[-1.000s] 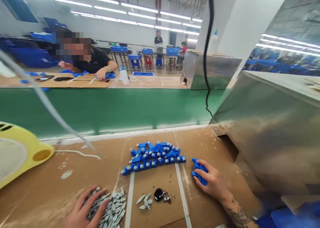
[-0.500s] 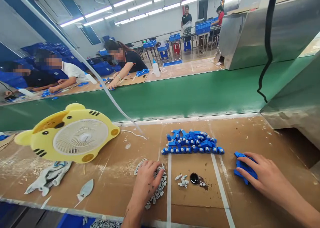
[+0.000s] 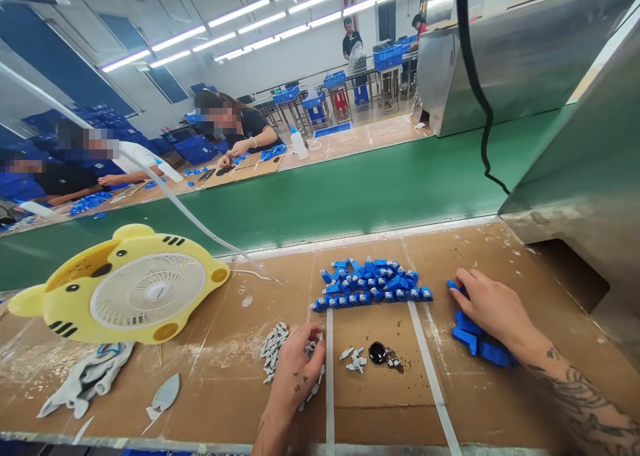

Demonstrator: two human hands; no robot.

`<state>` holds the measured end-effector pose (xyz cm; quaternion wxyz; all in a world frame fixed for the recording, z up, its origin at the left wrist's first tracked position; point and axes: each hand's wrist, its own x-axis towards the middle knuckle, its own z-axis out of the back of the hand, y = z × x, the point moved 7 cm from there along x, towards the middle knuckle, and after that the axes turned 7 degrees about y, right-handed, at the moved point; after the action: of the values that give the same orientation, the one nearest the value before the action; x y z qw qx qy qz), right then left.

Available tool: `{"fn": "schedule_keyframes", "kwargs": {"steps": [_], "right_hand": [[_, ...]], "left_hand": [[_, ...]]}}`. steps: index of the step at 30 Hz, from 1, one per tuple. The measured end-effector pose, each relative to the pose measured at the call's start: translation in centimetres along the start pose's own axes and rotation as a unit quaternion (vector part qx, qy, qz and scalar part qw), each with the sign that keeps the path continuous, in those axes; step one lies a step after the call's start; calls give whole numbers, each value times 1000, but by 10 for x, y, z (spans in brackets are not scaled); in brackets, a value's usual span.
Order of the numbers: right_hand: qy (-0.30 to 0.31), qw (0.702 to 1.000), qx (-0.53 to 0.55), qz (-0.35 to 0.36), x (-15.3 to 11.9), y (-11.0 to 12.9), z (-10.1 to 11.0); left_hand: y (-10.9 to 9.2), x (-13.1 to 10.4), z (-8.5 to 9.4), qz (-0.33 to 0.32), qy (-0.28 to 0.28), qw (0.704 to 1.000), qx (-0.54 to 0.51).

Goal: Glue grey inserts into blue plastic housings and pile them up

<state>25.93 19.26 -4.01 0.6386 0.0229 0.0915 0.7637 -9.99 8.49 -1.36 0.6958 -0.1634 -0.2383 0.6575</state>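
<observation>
My left hand point(image 3: 297, 363) rests on a pile of small grey plastic parts point(image 3: 274, 349), its fingers curved over them and the thumb apart from the forefinger. Grey bits show in that gap. On the right, my right hand point(image 3: 493, 306) has its fingertips closed on a small blue plastic part point(image 3: 453, 285). More blue plastic parts point(image 3: 467, 336) lie beneath and beside this hand. Between the hands, a few loose grey parts point(image 3: 356, 359) lie near a small round pot of dark liquid point(image 3: 377, 353) on a cardboard sheet point(image 3: 370, 393).
Blue parts with pale ends point(image 3: 373, 283) stand in a heap with a row in front. A yellow animal-shaped fan point(image 3: 150, 289), a glove point(image 3: 87, 379) and a grey leaf-shaped piece point(image 3: 166, 393) lie left. Beyond runs a green belt point(image 3: 350, 203); co-workers sit across it.
My right hand has drawn its fingers together on one blue part, over the far side of its pile. My left hand has shifted toward the pile's right side. The view has tilted slightly.
</observation>
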Motion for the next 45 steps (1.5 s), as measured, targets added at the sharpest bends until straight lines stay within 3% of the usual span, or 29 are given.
{"fn": "schedule_keyframes", "kwargs": {"steps": [4, 6, 8, 13, 18, 22, 23, 24, 28, 30, 37, 41, 45], "right_hand": [[-59, 985, 154, 39, -9, 0, 18], [-78, 956, 274, 69, -23, 7, 28], [-47, 913, 394, 91, -39, 20, 29], [87, 784, 605, 106, -68, 63, -1], [122, 714, 686, 69, -75, 82, -44], [175, 628, 757, 30, -80, 93, -64], [185, 630, 754, 31, -81, 96, -65], [184, 651, 735, 38, -82, 97, -63], [109, 794, 591, 90, -79, 95, -47], [90, 829, 541, 110, -79, 95, -44], [76, 849, 519, 66, -75, 92, -46], [60, 838, 539, 64, -71, 91, -42], [73, 824, 558, 72, -69, 94, -39]], "left_hand": [[-13, -10, 1, 17, -5, 997, -70], [-18, -14, -3, 10, 1, 995, -97], [-23, -17, -11, -5, 21, 992, -122], [-24, -15, -29, 13, 63, 986, -152], [-44, -5, -34, -87, 98, 982, -136], [-53, -3, -39, -132, 154, 971, -126], [-53, -3, -39, -132, 159, 971, -117], [-54, -2, -38, -129, 161, 973, -105], [-58, 3, -32, -129, 161, 977, -60], [-63, 5, -31, -149, 162, 975, -44], [-66, -2, -50, -217, 178, 958, 57], [-67, -3, -60, -233, 194, 948, 92], [-78, 1, -57, -260, 192, 941, 101]]}}
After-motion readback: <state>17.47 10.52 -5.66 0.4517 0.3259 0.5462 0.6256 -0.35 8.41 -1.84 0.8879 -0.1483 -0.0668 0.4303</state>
